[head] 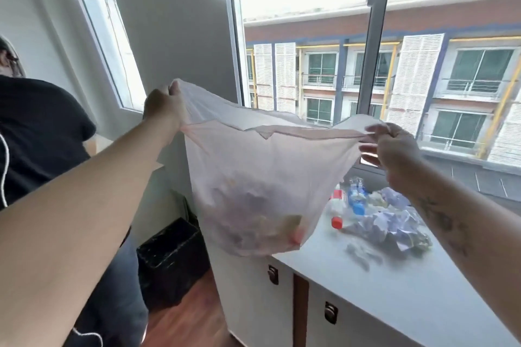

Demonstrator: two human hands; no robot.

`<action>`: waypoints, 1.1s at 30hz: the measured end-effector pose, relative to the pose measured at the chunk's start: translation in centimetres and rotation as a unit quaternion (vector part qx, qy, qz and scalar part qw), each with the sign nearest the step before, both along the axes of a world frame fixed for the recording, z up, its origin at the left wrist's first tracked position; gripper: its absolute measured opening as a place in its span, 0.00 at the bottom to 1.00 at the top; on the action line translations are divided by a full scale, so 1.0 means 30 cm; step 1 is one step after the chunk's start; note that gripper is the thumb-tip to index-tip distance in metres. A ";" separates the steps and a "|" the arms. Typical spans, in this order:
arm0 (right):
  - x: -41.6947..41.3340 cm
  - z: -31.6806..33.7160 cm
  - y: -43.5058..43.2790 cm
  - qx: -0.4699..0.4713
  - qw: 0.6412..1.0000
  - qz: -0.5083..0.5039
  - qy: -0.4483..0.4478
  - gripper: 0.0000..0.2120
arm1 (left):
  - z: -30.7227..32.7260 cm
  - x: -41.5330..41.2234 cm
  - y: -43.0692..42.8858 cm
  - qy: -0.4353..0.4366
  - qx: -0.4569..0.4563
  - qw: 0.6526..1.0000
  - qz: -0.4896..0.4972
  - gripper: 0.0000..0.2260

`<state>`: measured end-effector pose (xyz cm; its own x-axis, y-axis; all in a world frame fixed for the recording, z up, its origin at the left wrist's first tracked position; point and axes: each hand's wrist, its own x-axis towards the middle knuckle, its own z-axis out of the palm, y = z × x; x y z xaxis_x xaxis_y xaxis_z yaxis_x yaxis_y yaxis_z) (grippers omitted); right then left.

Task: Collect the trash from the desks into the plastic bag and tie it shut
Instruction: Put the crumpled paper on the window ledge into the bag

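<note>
A thin, pale pink plastic bag hangs in the air in front of me, its mouth stretched wide. My left hand grips the left side of the rim. My right hand pinches the right side of the rim. Trash shows through the bag's sagging bottom, just above the front corner of the white desk. On the desk by the window lie crumpled paper, a blue-capped plastic bottle and an orange-capped bottle.
Another person in a black shirt stands close at the left. A black bin sits on the wooden floor beside the cabinet. The desk has cupboard doors with dark handles below. Large windows run behind the desk.
</note>
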<state>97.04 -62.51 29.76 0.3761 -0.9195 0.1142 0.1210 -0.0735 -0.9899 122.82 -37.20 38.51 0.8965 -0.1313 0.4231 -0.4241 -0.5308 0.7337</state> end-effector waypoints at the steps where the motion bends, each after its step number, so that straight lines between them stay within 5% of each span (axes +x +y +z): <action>1: 0.060 -0.011 -0.033 0.006 1.000 0.007 0.001 0.15 | -0.008 0.040 -0.015 -0.011 -0.007 1.000 0.008 0.24; 10: 0.374 -0.170 -0.308 0.075 0.992 0.073 0.067 0.13 | -0.335 0.088 -0.143 0.010 -0.028 0.999 -0.010 0.18; 13: 0.434 -0.215 -0.310 -0.064 0.991 0.020 0.117 0.14 | -0.408 0.077 -0.194 0.003 0.017 0.999 -0.031 0.19; 16: 0.446 -0.291 -0.215 -0.334 0.928 -0.031 0.162 0.27 | -0.424 0.083 -0.243 -0.017 0.092 0.996 -0.007 0.17; 19: 0.442 -0.396 -0.105 -0.514 0.844 0.038 0.149 0.26 | -0.427 0.064 -0.314 -0.110 0.141 0.983 0.028 0.19; 22: 0.478 -0.506 -0.069 -0.632 0.725 0.121 0.246 0.34 | -0.443 0.049 -0.413 -0.247 0.325 0.913 -0.018 0.38; 24: 0.513 -0.544 -0.089 -0.640 0.676 0.131 0.341 0.40 | -0.429 0.070 -0.473 -0.224 0.388 0.893 -0.042 0.38; 26: 0.529 -0.563 -0.114 -0.632 0.660 0.124 0.388 0.35 | -0.405 0.106 -0.517 -0.187 0.346 0.917 -0.066 0.22; 28: 0.512 -0.580 -0.141 -0.643 0.658 0.132 0.369 0.16 | -0.396 0.153 -0.552 -0.149 0.266 0.946 -0.110 0.11; 33: 0.350 -0.636 -0.155 -0.636 0.674 0.104 0.361 0.11 | -0.436 0.261 -0.639 -0.083 0.158 0.954 -0.243 0.17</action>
